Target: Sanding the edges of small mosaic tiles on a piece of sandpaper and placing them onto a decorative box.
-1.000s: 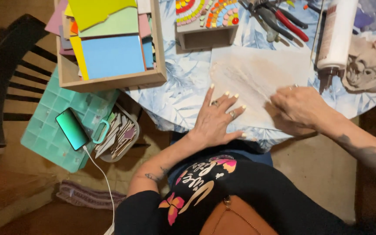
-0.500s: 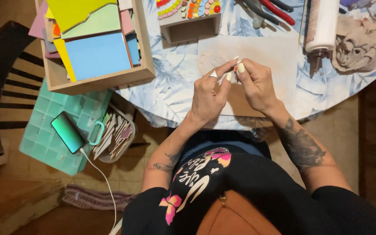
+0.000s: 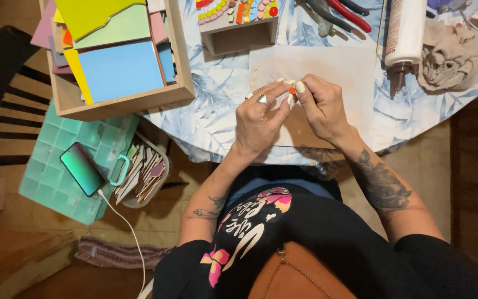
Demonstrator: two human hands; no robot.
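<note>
- Left hand — fingers curled, thumb and forefinger closed on a small orange piece, which is held just above the pale sheet; a ring is worn on one finger.
- Right hand — fingertips pinched together on the same orange piece from the other side; the two hands meet at it.
- Orange piece — kept in the air between the fingertips, not yet set down anywhere.
- Pale sheet — laid flat on the patterned table cover under the hands; no pieces are seen fixed to it.
- Small wooden box — just beyond the sheet; coloured pieces are already set in rows on its top, though how much remains open cannot be told.
- Glue tube — lying at the right, nozzle toward the person, untouched.
- Pliers with red handles — at the far edge, not in use.
- Wooden tray of coloured sheets — at the left, stock plentiful.
- Green compartment case with a phone on it — lower left, beside the table.
</note>
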